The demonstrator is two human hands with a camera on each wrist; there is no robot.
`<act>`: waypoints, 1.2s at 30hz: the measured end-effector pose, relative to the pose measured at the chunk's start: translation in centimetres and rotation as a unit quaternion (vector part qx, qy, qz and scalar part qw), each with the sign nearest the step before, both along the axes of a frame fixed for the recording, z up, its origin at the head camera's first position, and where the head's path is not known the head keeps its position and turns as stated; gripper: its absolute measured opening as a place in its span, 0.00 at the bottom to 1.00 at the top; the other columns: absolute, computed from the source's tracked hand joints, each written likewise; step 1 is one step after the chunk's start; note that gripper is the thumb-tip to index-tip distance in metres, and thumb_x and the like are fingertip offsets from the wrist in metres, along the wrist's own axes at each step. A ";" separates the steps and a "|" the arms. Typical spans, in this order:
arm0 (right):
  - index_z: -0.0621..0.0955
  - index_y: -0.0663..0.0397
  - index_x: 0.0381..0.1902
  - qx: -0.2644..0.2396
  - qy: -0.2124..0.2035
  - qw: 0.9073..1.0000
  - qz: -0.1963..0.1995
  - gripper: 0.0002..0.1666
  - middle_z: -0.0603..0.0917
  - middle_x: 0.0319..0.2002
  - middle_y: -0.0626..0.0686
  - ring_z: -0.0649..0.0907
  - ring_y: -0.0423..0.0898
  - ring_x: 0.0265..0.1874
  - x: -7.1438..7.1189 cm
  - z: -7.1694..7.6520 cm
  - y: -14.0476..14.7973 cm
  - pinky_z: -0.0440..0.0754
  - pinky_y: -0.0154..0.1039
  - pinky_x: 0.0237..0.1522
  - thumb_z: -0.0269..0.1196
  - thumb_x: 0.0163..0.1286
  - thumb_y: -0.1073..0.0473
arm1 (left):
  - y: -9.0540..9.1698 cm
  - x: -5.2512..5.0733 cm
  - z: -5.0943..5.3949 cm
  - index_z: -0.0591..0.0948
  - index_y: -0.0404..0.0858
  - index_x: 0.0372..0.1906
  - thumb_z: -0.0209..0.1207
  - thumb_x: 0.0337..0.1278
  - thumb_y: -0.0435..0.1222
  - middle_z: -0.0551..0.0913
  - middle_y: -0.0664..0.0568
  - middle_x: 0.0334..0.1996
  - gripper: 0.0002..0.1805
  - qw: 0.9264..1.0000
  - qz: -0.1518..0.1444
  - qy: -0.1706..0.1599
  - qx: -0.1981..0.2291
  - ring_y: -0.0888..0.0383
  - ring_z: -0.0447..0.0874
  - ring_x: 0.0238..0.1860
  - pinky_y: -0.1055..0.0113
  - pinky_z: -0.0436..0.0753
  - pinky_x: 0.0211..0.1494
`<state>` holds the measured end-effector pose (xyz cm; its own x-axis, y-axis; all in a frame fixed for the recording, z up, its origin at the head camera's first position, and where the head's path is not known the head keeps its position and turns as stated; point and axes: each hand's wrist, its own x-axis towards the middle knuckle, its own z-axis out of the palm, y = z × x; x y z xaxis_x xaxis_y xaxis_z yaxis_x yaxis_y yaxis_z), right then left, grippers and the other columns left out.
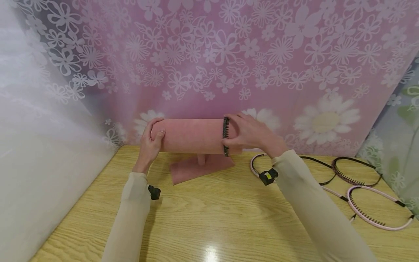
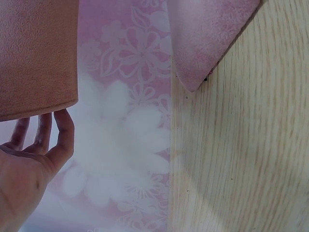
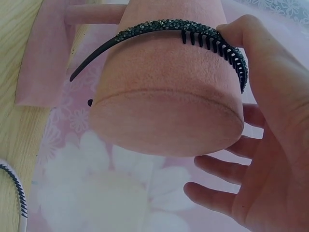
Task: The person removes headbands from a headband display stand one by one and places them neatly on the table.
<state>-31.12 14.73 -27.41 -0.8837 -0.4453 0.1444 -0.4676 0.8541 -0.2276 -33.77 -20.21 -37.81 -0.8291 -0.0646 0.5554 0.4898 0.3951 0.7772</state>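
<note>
A pink velvety headband display stand (image 1: 193,136) has a horizontal cylinder on a short post above a flat base (image 1: 184,171). My left hand (image 1: 150,143) grips the cylinder's left end, thumb on the front; in the left wrist view its fingers (image 2: 64,133) bend against the end's edge. Around the cylinder near its right end sits a dark glittery headband (image 3: 164,25) with black comb teeth and a free tip. My right hand (image 1: 250,131) holds this headband between thumb and index finger. The other right fingers (image 3: 217,166) spread beside the cylinder's end face.
Several headbands lie on the wooden table (image 1: 203,211) at the right, among them a pink toothed headband (image 1: 376,222) and a dark headband (image 1: 347,178). A pink flowered curtain (image 1: 209,54) hangs behind the stand. White fabric (image 1: 49,163) borders the left side.
</note>
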 end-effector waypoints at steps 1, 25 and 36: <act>0.64 0.47 0.78 0.001 0.001 1.000 0.001 0.54 0.68 0.74 0.60 0.70 0.62 0.72 0.0 0.0 0.1 0.74 0.65 0.65 0.67 0.59 0.32 | 0.1 0.1 0.1 0.73 0.51 0.71 0.56 0.72 0.48 0.74 0.49 0.69 0.26 1.000 -0.001 -0.001 0.002 0.43 0.75 0.63 0.39 0.72 0.66; 0.61 0.45 0.80 -0.027 -0.029 0.999 0.012 0.54 0.68 0.74 0.61 0.70 0.61 0.72 0.5 0.2 1.9 0.73 0.66 0.66 0.68 0.58 0.42 | -0.2 -0.2 -0.2 0.72 0.51 0.72 0.56 0.72 0.52 0.74 0.51 0.69 0.28 1.000 0.000 -0.003 -0.006 0.44 0.76 0.62 0.40 0.73 0.65; 0.60 0.48 0.81 -0.061 -0.042 0.996 0.039 0.54 0.68 0.74 0.62 0.72 0.61 0.70 0.3 -0.1 2.6 0.71 0.63 0.68 0.67 0.59 0.48 | -0.2 -0.1 -0.1 0.72 0.52 0.72 0.56 0.72 0.51 0.74 0.51 0.69 0.27 1.000 -0.002 -0.008 -0.002 0.45 0.76 0.62 0.40 0.74 0.64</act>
<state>-30.85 17.36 -27.50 -0.8582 -0.4969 0.1286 -0.5065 0.7795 -0.3684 -33.87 -20.41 -37.96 -0.8382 -0.0588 0.5422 0.4791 0.3957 0.7835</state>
